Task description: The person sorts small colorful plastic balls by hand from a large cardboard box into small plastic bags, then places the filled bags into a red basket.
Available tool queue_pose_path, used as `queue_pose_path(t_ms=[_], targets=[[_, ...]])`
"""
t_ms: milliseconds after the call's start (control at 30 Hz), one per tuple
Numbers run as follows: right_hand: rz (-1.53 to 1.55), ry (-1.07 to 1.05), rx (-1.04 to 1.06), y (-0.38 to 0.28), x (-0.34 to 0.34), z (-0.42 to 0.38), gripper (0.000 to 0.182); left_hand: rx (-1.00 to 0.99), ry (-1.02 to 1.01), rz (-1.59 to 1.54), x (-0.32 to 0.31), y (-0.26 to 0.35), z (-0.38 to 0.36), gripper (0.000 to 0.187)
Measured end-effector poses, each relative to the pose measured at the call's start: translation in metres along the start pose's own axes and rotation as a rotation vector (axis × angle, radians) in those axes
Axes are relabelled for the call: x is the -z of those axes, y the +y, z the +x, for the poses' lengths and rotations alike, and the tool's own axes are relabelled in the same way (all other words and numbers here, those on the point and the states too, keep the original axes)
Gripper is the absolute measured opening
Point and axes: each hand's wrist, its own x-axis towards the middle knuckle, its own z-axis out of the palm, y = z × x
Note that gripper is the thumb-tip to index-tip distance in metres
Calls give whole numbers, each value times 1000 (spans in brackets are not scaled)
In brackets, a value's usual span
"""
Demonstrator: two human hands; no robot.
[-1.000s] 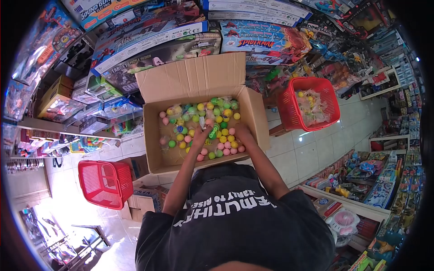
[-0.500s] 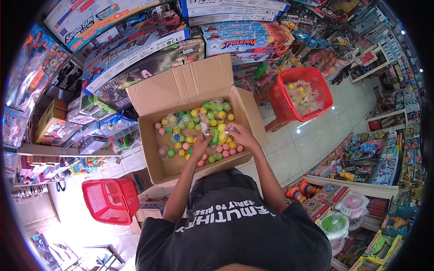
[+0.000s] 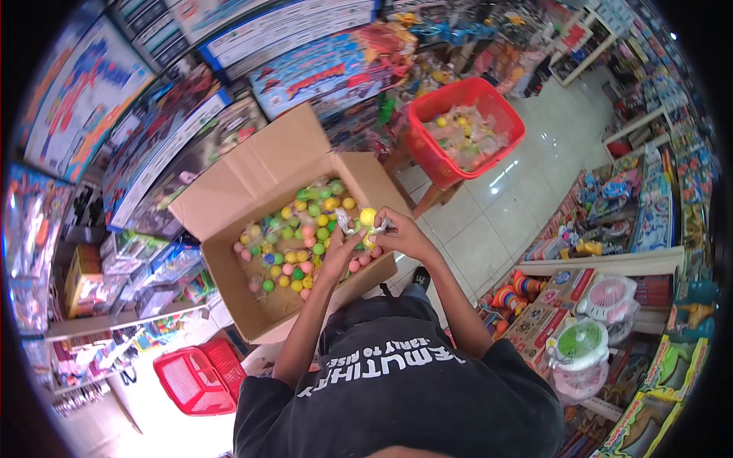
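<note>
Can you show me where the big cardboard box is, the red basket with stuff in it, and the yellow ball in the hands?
cardboard box (image 3: pixel 252 172): head view, on its open back flap.
red basket (image 3: pixel 427 149): head view, on its front wall.
yellow ball (image 3: pixel 368 217): head view, on the ball's top, above the fingers.

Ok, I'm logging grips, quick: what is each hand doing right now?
Left hand: closed on the clear packet of balls, above the cardboard box.
Right hand: closed on the same packet's other end.

Toy shop: boxed toys (image 3: pixel 321 72) stacked, shelves (image 3: pixel 603 267) packed.
</note>
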Motion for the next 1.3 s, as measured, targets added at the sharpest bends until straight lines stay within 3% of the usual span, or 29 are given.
queue_pose_path(t_ms=[167,233,267,567,733,1100,1300], targets=[[-156,161,203,-7,54,-24,23,162,-2,26,-64,-7,20,40],[-278,206,149,-10,82,-38,26,-23,-3,109,-90,-23,34,41],[-278,210,154,-13,97,-46,26,-25,-8,112,-102,-30,40,41],[-278,297,-33,3,218,-112,23,60,-195,269,-205,-83,81,42],[-12,359,-47,28,266,-141,19,127,-210,142,-250,-117,98,36],[189,486,-2,19,327,-137,27,93,-147,157,-290,-118,142,30],[194,461,26,10,365,-98,33,20,-82,152,-294,-94,186,41]])
